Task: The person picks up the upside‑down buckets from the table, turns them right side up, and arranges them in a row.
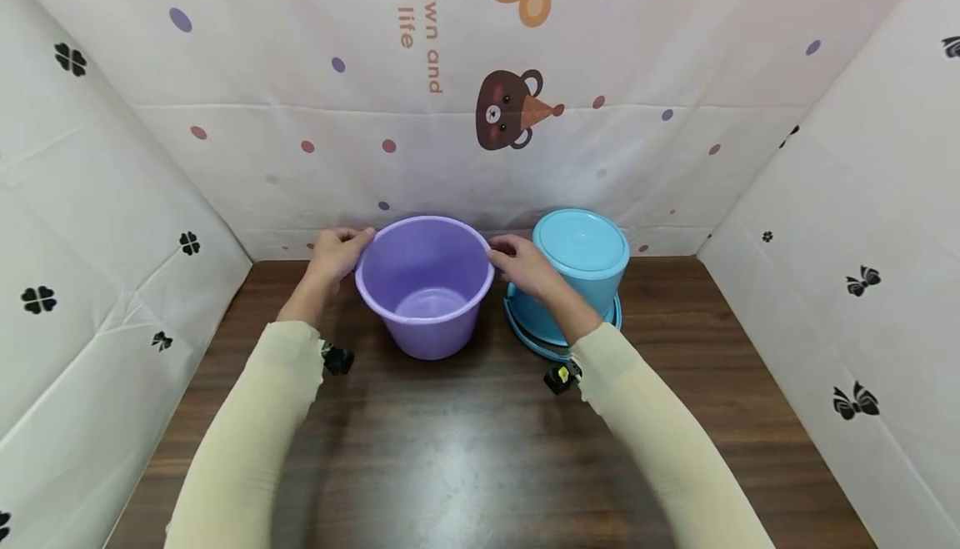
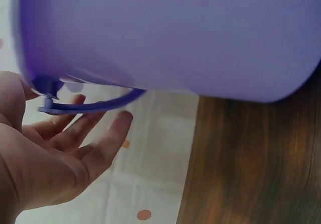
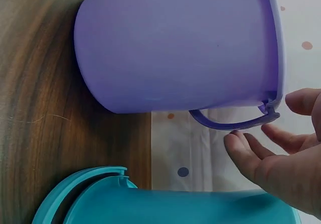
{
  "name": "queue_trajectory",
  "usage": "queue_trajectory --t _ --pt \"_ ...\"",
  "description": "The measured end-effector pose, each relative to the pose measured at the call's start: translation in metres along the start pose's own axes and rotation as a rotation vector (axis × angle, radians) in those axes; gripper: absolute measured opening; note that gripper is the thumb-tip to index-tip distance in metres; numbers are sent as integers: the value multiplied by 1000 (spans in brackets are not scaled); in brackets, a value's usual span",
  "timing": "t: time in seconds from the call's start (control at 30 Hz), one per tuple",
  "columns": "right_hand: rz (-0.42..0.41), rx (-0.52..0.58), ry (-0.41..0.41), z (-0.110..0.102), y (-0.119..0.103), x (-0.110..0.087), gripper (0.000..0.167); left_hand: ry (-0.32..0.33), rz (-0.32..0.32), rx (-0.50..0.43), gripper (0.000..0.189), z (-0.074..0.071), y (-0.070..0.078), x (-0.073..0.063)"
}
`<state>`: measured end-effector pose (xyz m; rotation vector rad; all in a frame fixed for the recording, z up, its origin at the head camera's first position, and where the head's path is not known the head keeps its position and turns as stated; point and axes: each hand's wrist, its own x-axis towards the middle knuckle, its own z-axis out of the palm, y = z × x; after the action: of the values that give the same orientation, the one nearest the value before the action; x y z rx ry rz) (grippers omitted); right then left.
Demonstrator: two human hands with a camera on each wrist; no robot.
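Note:
A purple bucket point(image 1: 425, 332) stands upright on the table with its mouth up, nothing inside. My left hand point(image 1: 335, 257) is at its left rim. The thumb tip reaches the rim, and the loose fingers point(image 2: 108, 143) spread behind the hanging purple handle point(image 2: 100, 106). At the right rim is my right hand point(image 1: 523, 264), its thumb a little off the rim and its fingers point(image 3: 243, 156) just outside the handle, loosely bent. Close beside that hand, a blue bucket point(image 1: 592, 286) stands upside down, its base facing up, partly covered by the right forearm.
The blue bucket's handle point(image 1: 525, 336) lies around its rim on the dark wooden table point(image 1: 450, 449). A printed white cloth point(image 1: 262, 166) rises right behind both buckets, and similar cloths stand along the left and right table edges.

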<state>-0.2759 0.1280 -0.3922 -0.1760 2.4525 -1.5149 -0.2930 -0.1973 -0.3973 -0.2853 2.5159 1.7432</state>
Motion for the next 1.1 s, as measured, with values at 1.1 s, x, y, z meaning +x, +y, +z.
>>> queue_trajectory --t 1.1 --pt "-148 122 131 21 11 -37 54 83 99 -254 49 8 -16 -75"
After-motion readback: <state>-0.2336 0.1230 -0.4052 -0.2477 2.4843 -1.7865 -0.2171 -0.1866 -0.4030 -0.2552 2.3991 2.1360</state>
